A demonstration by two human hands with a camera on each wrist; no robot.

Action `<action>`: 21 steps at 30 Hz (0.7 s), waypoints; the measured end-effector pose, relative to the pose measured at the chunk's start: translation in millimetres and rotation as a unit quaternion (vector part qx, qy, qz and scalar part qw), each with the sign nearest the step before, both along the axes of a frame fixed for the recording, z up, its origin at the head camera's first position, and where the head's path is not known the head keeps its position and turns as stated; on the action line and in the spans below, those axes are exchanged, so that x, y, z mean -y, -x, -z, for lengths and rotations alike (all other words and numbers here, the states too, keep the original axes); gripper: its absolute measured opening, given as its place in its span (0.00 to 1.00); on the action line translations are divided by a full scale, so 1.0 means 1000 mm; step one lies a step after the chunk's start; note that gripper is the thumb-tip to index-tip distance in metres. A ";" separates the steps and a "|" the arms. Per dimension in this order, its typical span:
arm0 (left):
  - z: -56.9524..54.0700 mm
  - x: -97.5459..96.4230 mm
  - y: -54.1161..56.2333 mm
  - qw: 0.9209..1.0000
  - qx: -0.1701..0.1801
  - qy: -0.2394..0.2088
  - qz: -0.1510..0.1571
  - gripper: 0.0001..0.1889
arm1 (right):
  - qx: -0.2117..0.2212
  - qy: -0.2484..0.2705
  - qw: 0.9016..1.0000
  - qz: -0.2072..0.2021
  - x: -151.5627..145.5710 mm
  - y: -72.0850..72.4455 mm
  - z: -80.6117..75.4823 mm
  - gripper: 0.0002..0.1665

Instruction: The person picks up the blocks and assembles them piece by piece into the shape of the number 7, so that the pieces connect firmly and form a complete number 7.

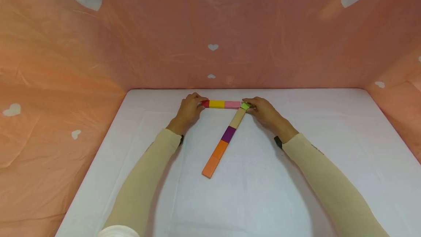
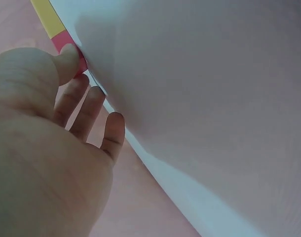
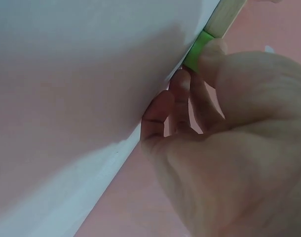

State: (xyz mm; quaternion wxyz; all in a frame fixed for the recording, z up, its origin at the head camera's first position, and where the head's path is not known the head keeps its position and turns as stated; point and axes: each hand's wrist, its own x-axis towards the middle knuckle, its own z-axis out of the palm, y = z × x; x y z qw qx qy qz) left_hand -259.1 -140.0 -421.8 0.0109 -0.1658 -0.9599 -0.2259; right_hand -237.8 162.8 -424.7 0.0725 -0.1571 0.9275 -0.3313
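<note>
Near the far edge, my left hand (image 1: 189, 109) pinches a red block (image 1: 206, 104) between thumb and fingers, at the left end of a short row. A yellow block (image 1: 217, 104) and a pink block (image 1: 232, 104) continue that row rightward. My right hand (image 1: 264, 112) pinches a bright green block (image 1: 245, 105) close to the pink one. From the green block a slanting line runs toward me: a plain wooden block (image 1: 238, 119), a purple block (image 1: 228, 134), an orange block (image 1: 220, 149) and a lighter orange block (image 1: 210, 166). In the wrist views, thumbs partly cover the red block (image 2: 61, 40) and green block (image 3: 194, 52).
A white cloth-like surface (image 1: 263, 193) covers the table. Behind it and along both sides hangs an orange-pink sheet (image 1: 230, 21) with white hearts. Beige sleeves cover both forearms, with a dark band at each wrist.
</note>
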 end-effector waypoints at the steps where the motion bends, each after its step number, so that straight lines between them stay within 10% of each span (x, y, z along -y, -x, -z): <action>1: 0.000 0.000 0.000 1.000 -0.002 0.000 0.001 0.18 | -0.001 0.000 1.000 0.000 0.000 0.000 0.000 0.28; 21: -0.002 0.007 -0.002 1.000 0.005 0.023 0.002 0.27 | -0.007 -0.017 1.000 0.006 -0.003 -0.005 -0.002 0.37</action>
